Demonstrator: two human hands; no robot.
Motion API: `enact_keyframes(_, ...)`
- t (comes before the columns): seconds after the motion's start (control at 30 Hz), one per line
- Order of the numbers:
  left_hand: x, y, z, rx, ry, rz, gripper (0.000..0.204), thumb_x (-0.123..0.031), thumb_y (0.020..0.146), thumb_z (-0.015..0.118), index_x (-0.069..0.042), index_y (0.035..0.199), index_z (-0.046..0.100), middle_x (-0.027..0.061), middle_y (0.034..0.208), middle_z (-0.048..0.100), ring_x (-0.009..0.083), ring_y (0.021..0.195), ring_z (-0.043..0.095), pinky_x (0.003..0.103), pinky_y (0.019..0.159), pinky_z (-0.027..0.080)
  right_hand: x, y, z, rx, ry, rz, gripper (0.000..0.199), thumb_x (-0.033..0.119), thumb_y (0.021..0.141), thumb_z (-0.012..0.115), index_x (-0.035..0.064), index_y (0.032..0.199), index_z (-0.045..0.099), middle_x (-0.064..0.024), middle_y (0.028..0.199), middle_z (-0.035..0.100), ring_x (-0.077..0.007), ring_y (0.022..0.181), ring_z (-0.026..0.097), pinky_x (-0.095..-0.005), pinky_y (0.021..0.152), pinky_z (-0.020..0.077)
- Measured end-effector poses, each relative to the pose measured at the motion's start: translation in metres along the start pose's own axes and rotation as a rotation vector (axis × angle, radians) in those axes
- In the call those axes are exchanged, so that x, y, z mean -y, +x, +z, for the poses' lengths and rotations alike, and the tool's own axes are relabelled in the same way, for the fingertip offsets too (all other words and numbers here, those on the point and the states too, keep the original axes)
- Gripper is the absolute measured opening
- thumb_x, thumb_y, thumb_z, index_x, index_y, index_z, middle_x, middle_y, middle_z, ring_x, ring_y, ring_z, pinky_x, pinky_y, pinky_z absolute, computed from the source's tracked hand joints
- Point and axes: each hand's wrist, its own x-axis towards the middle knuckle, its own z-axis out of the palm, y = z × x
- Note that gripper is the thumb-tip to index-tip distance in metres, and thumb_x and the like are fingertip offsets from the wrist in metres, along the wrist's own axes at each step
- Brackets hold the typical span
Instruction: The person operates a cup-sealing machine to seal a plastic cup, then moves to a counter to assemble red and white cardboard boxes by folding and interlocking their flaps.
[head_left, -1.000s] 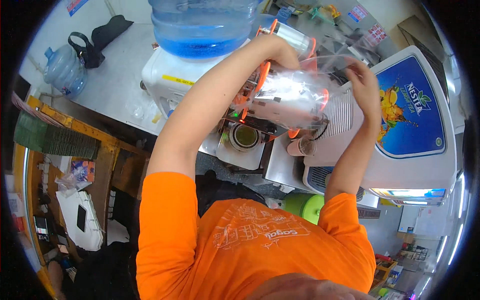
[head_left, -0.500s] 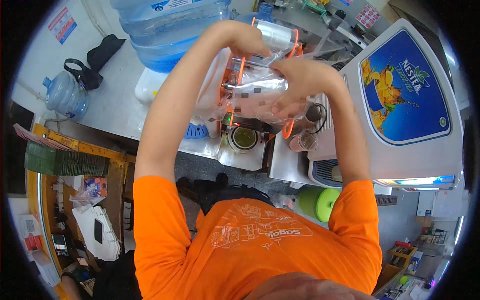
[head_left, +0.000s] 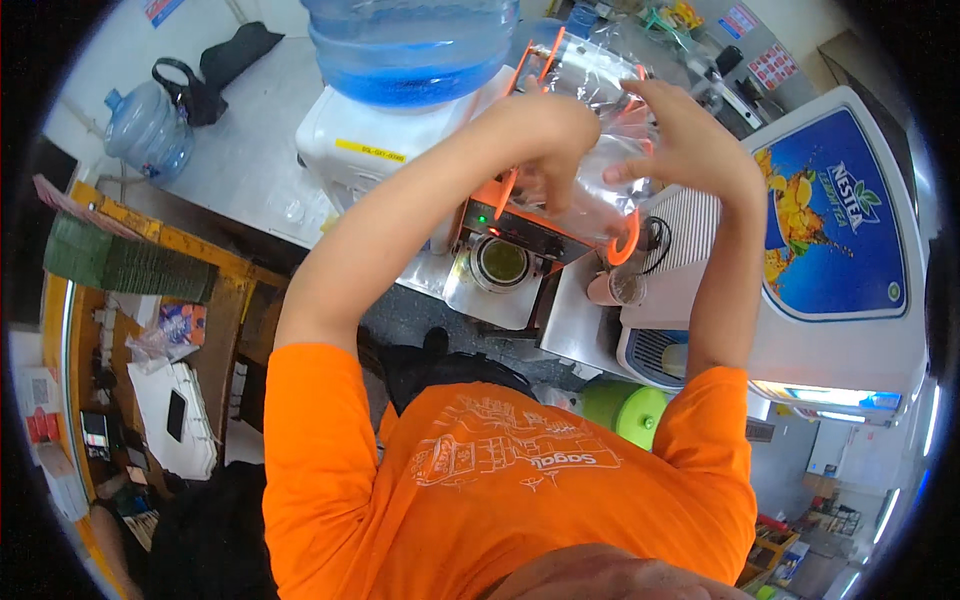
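A cup sealing machine (head_left: 535, 232) with orange guides stands at the counter's edge. Shiny clear plastic film (head_left: 608, 160) runs over it from a film roll (head_left: 585, 65) at its back. My left hand (head_left: 560, 135) bends over the film with fingers curled down and pressed together on it, the tips partly hidden. My right hand (head_left: 695, 140) is open at the film's right side, thumb and fingers spread wide apart. In front of the machine, a cup of green drink (head_left: 502, 262) sits in the round holder.
A white dispenser (head_left: 340, 150) carries a big blue water bottle (head_left: 410, 50) on the left. At right stands a drink machine (head_left: 840, 330) with a blue panel. A plastic cup (head_left: 625, 288) is beside the sealer. Below are a green bin (head_left: 635, 412) and a wooden shelf (head_left: 235, 300).
My left hand has come down and right, over the front of the film. My right hand has lifted off the film's middle and spread its fingers. The view has shifted slightly.
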Motion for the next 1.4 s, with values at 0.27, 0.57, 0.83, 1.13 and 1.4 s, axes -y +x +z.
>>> enact_keyframes(0.27, 0.023, -0.006, -0.005, -0.092, -0.189, -0.046, 0.09, -0.047, 0.05, 0.096, 0.001, 0.12, 0.066, 0.024, 0.117, 0.068, 0.0372, 0.109, 0.068, 0.045, 0.094, 0.054, 0.039, 0.017, 0.033, 0.434, -0.066, 0.083, 0.092, 0.045, 0.054, 0.091, -0.0055, 0.122, 0.057, -0.0261, 0.109, 0.068, -0.0393, 0.103, 0.067, -0.0422, 0.089, 0.0516)
enact_keyframes(0.57, -0.045, -0.082, 0.184, -0.52, -1.488, -0.096, 0.028, -0.021, 0.096, 0.073, 0.001, 0.11, 0.064, 0.009, 0.108, 0.071, 0.0118, 0.101, 0.065, 0.03, 0.082, 0.055, 0.018, 0.056, 0.024, 0.787, 0.158, 0.102, 0.08, 0.033, 0.062, 0.092, -0.0055, 0.124, 0.061, -0.0132, 0.11, 0.072, -0.0197, 0.099, 0.067, -0.0327, 0.089, 0.0523)
enact_keyframes(0.83, -0.063, 0.023, 0.211, -1.0, -2.12, 0.349, 0.054, -0.012, 0.088, 0.08, -0.003, 0.133, 0.05, 0.0069, 0.127, 0.062, 0.0165, 0.116, 0.061, 0.035, 0.099, 0.051, -0.015, 0.083, 0.04, 1.027, 0.611, 0.155, 0.099, 0.03, 0.064, 0.095, -0.0057, 0.142, 0.045, -0.0119, 0.125, 0.066, -0.0188, 0.112, 0.061, -0.0323, 0.098, 0.0487)
enact_keyframes(1.13, -0.088, 0.022, 0.194, -1.179, -2.552, 0.496, 0.059, -0.008, 0.08, 0.083, -0.009, 0.13, 0.05, 0.0028, 0.118, 0.063, 0.0166, 0.116, 0.061, 0.037, 0.102, 0.051, 0.038, 0.024, 0.0, 0.369, -0.07, 0.054, 0.11, 0.044, 0.066, 0.094, -0.0003, 0.149, 0.038, -0.0234, 0.135, 0.059, -0.0316, 0.127, 0.058, -0.0419, 0.105, 0.0454)
enact_keyframes(1.4, -0.11, 0.047, 0.211, -1.544, -1.96, 0.027, 0.088, -0.024, 0.078, 0.09, -0.006, 0.145, 0.036, 0.01, 0.139, 0.05, 0.0194, 0.13, 0.051, 0.039, 0.109, 0.045, 0.06, 0.029, 0.05, 0.583, 0.257, 0.103, 0.095, 0.03, 0.068, 0.091, -0.0013, 0.145, 0.045, -0.0152, 0.133, 0.062, -0.0253, 0.124, 0.057, -0.0386, 0.106, 0.0436)
